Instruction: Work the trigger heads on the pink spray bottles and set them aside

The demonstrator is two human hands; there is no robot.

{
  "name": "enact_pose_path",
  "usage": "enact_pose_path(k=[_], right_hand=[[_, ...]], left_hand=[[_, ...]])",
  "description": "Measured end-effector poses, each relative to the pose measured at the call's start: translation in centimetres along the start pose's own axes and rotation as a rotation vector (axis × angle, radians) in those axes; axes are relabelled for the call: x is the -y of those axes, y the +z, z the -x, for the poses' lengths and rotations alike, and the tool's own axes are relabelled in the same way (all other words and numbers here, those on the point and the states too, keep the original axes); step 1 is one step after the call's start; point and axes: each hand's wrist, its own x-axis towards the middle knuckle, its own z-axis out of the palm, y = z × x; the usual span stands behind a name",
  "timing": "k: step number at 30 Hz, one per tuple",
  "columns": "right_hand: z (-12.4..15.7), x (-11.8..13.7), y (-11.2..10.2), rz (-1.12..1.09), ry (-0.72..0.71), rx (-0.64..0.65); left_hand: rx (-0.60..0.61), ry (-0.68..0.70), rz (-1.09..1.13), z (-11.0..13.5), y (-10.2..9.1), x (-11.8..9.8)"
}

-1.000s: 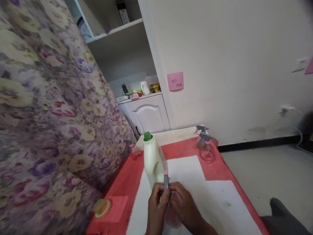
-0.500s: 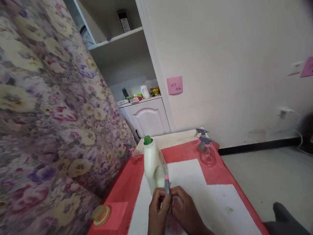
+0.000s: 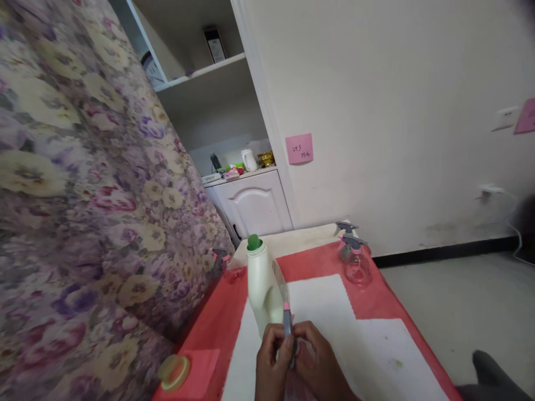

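At the near edge of the table both my hands close round the top of a clear spray bottle with a grey trigger head (image 3: pixel 287 318) and pink nozzle tip. My left hand (image 3: pixel 271 356) pinches the head between thumb and fingers. From the other side, my right hand (image 3: pixel 321 359) grips it just below the head. The bottle's see-through body is mostly hidden behind my hands. Just beyond them a pale green jug (image 3: pixel 261 284) stands upright, a dark green piece showing at its mouth.
Another spray bottle (image 3: pixel 233 272) stands at the left by the floral curtain (image 3: pixel 104 195). Two more, one a clear spray bottle (image 3: pixel 358 271) in front, stand at the back right. A round yellowish lid (image 3: pixel 174 372) lies front left. White sheets (image 3: pixel 321 298) cover part of the red tabletop (image 3: pixel 307 255).
The view has tilted very slightly, so everything sits a little lower in the picture. Both hands keep nearly the same grip on the spray bottle.
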Motion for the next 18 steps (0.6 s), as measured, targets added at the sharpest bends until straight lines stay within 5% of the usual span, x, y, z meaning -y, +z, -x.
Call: enact_pose_path(k=[4,10,18], right_hand=[[0.2,-0.4,-0.1,-0.043,-0.104,0.027],[0.2,-0.5,-0.2,0.011,-0.017,-0.004],[0.2,-0.3,-0.3,-0.028,-0.078,0.029]], left_hand=[[-0.014,0.008,0.015,-0.2,0.1,0.3],[0.0,0.01,0.025,0.0,0.0,0.0],[-0.004,-0.003,0.008,0.2,0.2,-1.5]])
